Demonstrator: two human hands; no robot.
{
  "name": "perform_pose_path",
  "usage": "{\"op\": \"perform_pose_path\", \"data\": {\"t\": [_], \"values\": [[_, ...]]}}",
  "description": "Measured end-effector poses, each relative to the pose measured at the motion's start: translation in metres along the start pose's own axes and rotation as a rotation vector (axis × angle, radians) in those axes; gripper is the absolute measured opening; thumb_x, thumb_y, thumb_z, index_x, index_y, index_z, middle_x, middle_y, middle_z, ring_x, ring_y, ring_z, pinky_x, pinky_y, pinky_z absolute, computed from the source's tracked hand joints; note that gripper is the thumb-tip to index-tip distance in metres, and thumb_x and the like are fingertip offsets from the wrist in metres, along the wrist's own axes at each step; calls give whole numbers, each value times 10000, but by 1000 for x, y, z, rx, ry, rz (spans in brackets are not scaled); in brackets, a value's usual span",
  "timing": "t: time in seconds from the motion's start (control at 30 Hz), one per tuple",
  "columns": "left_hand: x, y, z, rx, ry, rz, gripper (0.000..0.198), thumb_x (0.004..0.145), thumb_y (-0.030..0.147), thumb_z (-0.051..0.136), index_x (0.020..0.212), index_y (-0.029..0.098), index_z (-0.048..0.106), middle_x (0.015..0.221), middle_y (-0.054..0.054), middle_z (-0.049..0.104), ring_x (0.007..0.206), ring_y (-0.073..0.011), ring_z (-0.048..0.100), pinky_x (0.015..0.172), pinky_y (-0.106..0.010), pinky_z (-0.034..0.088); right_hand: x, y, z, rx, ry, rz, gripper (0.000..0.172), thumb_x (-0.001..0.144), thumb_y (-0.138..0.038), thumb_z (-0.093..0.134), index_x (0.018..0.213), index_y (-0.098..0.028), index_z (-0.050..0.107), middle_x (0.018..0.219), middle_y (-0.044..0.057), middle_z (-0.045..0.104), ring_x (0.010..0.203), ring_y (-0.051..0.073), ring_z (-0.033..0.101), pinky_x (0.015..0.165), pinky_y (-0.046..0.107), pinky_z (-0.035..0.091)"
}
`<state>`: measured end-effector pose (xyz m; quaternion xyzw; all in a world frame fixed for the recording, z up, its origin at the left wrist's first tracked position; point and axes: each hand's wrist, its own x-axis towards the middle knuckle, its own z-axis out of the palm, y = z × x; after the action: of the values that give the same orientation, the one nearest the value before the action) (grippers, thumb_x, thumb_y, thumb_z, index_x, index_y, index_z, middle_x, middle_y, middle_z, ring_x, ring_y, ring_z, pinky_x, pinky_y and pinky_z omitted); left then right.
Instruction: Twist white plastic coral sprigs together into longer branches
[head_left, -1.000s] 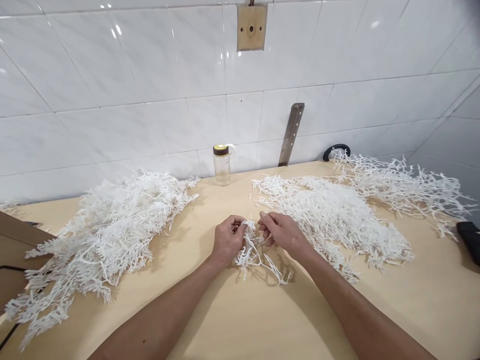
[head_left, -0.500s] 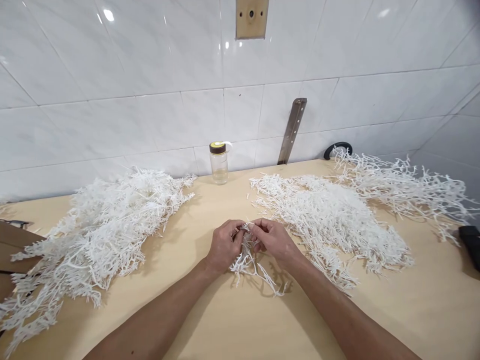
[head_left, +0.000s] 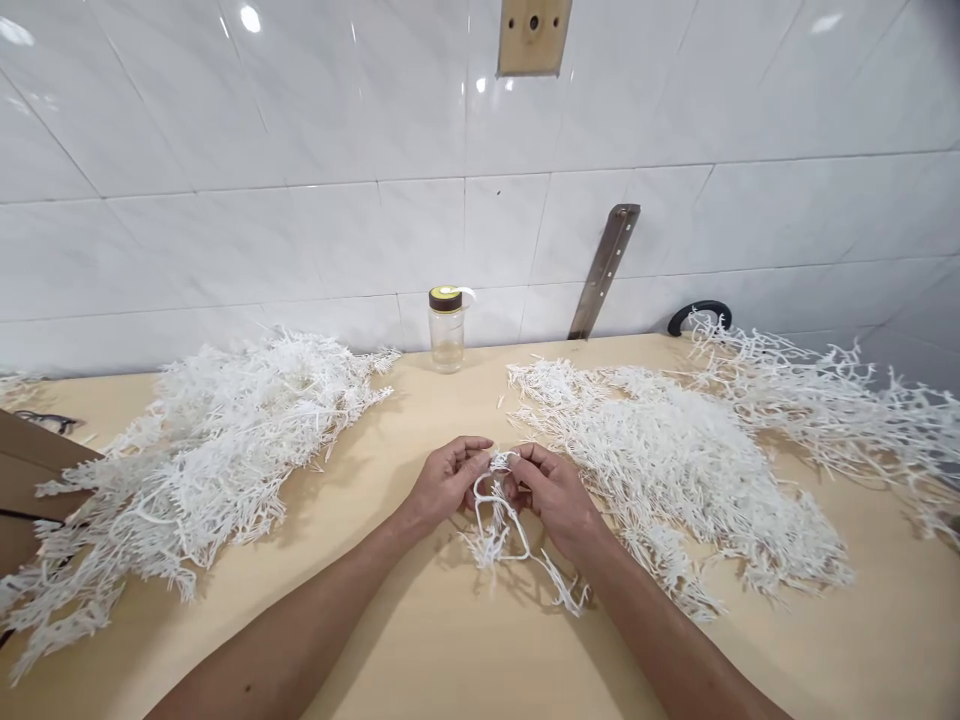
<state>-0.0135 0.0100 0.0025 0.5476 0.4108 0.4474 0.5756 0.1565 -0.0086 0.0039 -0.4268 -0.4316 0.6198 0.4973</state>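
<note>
Between my two hands is a small bunch of white branching strands (head_left: 499, 520), gathered at its top and with loose ends hanging down toward me. My left hand (head_left: 450, 480) pinches the gathered top from the left, thumb against fingers. From the other side my right hand (head_left: 551, 490) pinches the same top with thumb and forefinger. One strand forms a loop below the fingers. A large heap of white branching strands (head_left: 225, 450) lies to the left, and another heap (head_left: 675, 460) lies just right of my right hand.
A clear bottle with a dark and yellow lid (head_left: 447, 330) stands by the tiled wall. A metal strip (head_left: 604, 272) leans there too, beside a black ring-shaped object (head_left: 700, 315). More loose white strands (head_left: 832, 395) lie far right. A brown box (head_left: 37, 490) sits at the left edge.
My hands have drawn slightly apart at the bunch, showing more of its gathered top. A strand now loops out below the fingers. The view has shifted a little.
</note>
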Motion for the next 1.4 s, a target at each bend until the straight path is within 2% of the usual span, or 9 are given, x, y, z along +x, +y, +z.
{"op": "perform_pose_path", "data": {"t": [0.13,0.27,0.37,0.47,0.73,0.83,1.0,1.17,1.4], "values": [[1,3,-1,-46,-31,-6,459,765,435,739,1094,133,633,920,-88,683,815,-183,651,765,-301,506,-1,-3,1,36,-79,30,310,803,-463,698,770,-163,627,583,-6,571,511,103,504,494,228,417],[0,13,-4,-117,-160,-70,479,752,441,754,1095,130,632,899,-98,699,819,-198,664,782,-325,501,-1,-7,2,70,-145,64,334,799,-489,697,800,-158,653,585,-7,562,490,96,499,473,222,419],[-1,17,-7,-157,-224,-118,426,720,463,773,937,120,645,803,-86,694,741,-193,662,729,-324,501,0,-6,2,47,-153,79,357,791,-516,695,794,-162,650,586,-10,555,477,97,501,461,225,423],[-1,16,-8,-169,-184,-163,416,663,466,812,790,124,611,705,-45,650,633,-145,614,634,-277,471,2,-3,1,-41,-134,52,396,803,-548,671,762,-155,642,598,-3,554,502,100,510,484,229,437],[2,11,-9,-120,-102,-210,434,657,510,793,727,139,580,586,25,523,502,-64,442,495,-201,327,5,-4,-10,-181,-90,-10,401,821,-547,652,717,-163,599,600,-11,553,507,109,529,514,255,473],[2,12,-8,-94,-88,-176,425,668,509,787,743,137,594,584,27,517,502,-63,426,497,-203,326,6,-6,-11,-179,-88,-25,393,818,-547,654,723,-171,590,590,-23,541,499,110,520,503,257,474],[0,15,-7,-34,-142,-155,415,704,495,767,859,121,675,742,-43,623,635,-110,536,581,-225,398,6,-3,-11,-181,-76,-53,360,821,-524,662,773,-168,632,595,-19,542,505,108,515,506,252,466],[-1,14,-8,-21,-75,-163,398,734,515,730,732,129,630,604,9,528,538,-79,443,510,-205,335,4,-1,-11,-231,-84,-44,344,805,-516,676,808,-172,667,589,-20,556,481,110,522,496,250,448],[0,6,-9,15,-92,-125,425,763,551,684,723,135,604,614,-6,580,542,-98,487,557,-230,374,0,-9,-11,-168,-122,-69,365,788,-450,710,1040,-190,668,827,43,670,677,159,616,635,303,528]]}}
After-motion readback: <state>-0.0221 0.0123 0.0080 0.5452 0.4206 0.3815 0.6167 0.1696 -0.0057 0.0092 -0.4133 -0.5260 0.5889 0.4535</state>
